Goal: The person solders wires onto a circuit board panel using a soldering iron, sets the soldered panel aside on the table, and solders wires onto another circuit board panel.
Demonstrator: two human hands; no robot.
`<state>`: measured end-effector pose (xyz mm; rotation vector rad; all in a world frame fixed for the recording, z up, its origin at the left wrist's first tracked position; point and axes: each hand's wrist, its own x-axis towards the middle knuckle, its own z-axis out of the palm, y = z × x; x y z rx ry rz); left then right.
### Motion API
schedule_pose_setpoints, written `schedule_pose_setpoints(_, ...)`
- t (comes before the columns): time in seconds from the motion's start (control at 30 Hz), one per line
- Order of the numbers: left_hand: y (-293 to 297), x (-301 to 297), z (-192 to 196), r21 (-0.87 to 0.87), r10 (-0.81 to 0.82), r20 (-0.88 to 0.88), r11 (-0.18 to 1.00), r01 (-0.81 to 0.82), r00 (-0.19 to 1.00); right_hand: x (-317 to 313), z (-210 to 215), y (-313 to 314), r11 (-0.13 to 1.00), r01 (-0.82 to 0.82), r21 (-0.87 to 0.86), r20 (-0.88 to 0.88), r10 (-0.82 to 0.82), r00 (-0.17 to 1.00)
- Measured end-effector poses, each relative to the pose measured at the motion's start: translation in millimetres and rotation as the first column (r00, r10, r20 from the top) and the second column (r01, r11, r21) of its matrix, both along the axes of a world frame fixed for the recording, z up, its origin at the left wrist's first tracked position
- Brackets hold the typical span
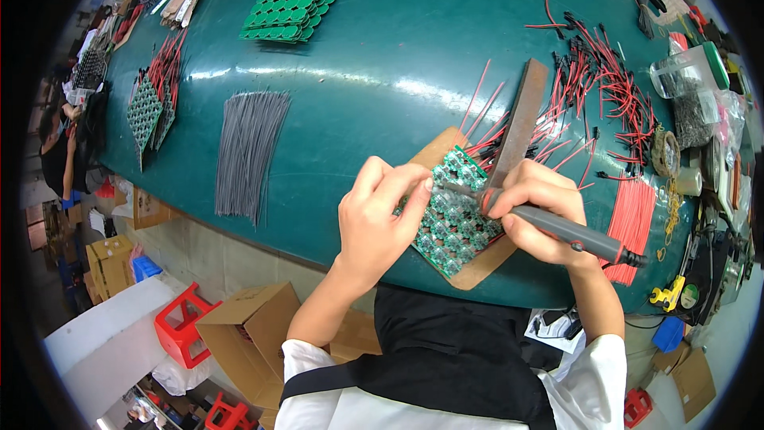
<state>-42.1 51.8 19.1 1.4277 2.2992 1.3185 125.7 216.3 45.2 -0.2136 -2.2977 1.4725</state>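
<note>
My right hand (545, 207) is closed around the grey handle of a soldering iron (573, 234). The iron's tip points left, over a panel of small green circuit boards (455, 232). Above the panel's left part my left hand (382, 211) is pinched, thumb against forefinger; anything between those fingertips is too small to make out. A brown backing board (484, 268) lies under the panel. Red wires (485, 115) run out from the panel's far edge, and a rusty metal bar (521, 111) rests across them.
Grey wires (251, 155) lie bundled at left, with a wired board panel (146, 115) beyond. Stacked green panels (288, 4) sit at the far left. Red wires with black connectors (597, 72) spread at right, near a red wire bundle (633, 223) and a clear tub (688, 72).
</note>
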Motion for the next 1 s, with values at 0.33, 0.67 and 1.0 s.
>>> schedule_pose_setpoints(0.33, 18.6, 5.7, -14.8, 0.022, -0.061, 0.058, 0.998, 0.059, 0.996, 2.8, -1.2, 7.9, 0.996, 0.078, -0.032, -0.046, -0.079, 0.996)
schedule_pose_setpoints(0.67, 24.1, -2.5, 9.0, 0.064, -0.004, 0.113, 0.998, -0.003, 0.994, -1.4, 6.0, 17.5, 0.998, -0.043, 0.036, 0.021, 0.043, 0.999)
schedule_pose_setpoints(1.0, 26.9, -27.7, 4.8, 0.123, -0.071, 0.330, 0.992, 0.031, 0.941, 11.3, 1.4, -34.5, 0.917, 0.392, -0.075, -0.117, -0.398, 0.910)
